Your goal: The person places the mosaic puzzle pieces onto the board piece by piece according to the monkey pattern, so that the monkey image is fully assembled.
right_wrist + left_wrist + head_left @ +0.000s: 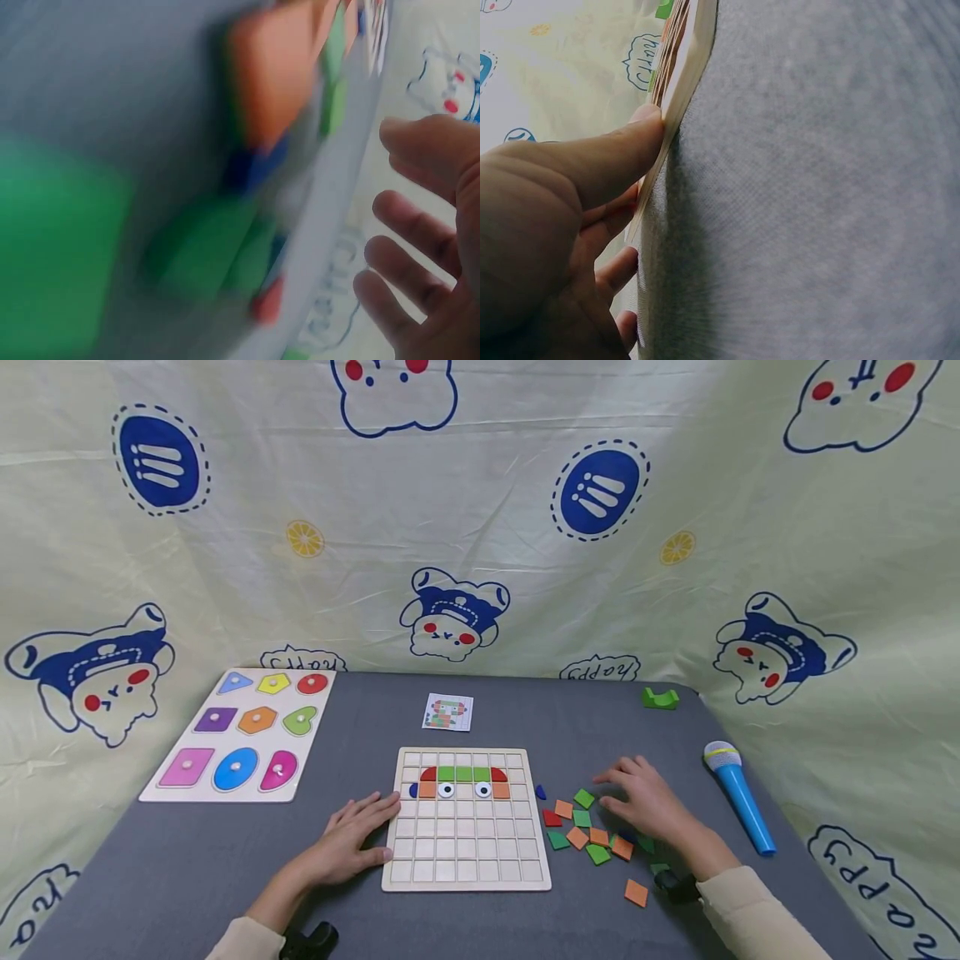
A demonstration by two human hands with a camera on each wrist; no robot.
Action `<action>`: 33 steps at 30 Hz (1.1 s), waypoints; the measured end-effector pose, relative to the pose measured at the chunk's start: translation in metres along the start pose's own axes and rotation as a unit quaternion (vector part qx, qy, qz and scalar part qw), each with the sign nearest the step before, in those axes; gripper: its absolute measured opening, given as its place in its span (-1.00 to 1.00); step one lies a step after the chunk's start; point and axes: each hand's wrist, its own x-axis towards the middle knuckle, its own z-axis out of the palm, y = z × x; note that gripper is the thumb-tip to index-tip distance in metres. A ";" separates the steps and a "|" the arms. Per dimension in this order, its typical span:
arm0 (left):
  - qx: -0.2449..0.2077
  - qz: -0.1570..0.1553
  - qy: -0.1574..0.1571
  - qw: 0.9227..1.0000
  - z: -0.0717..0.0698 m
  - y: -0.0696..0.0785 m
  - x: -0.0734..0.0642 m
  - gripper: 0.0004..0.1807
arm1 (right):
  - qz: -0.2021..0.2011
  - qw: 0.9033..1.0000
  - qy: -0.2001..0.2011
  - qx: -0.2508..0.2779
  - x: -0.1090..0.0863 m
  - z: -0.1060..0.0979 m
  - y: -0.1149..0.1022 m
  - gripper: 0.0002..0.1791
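A wooden grid board (467,847) lies on the table. Its upper rows hold a band of green squares (462,774) between red rounded pieces, with orange squares and two eye pieces (446,790) below and a blue piece at the left. My left hand (348,842) rests against the board's left edge, fingers extended; in the left wrist view the thumb touches the rim. My right hand (645,802) is over the right side, fingers spread and holding nothing, beside loose green, orange, red and blue pieces (577,837). Several pieces lie partly hidden under the right arm.
A small picture card (447,712) lies behind the board. At the left is a white shape puzzle (197,793) with knobbed pieces. A blue toy microphone (745,802) lies at the right, and a green curved block (660,698) sits near the back edge. A printed cloth hangs behind.
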 end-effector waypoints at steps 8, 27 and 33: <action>-0.005 0.000 -0.003 1.000 0.000 0.000 0.000 -0.28 | -0.006 1.000 -0.004 -0.010 -0.018 -0.005 0.036 -0.70; 0.000 0.002 -0.002 1.000 -0.001 -0.001 0.000 -0.28 | -0.035 0.999 0.000 -0.030 -0.026 0.001 0.056 -0.66; 0.001 0.000 -0.003 1.000 -0.002 0.000 0.000 -0.28 | -0.036 0.999 -0.007 -0.031 -0.022 0.002 0.054 -0.68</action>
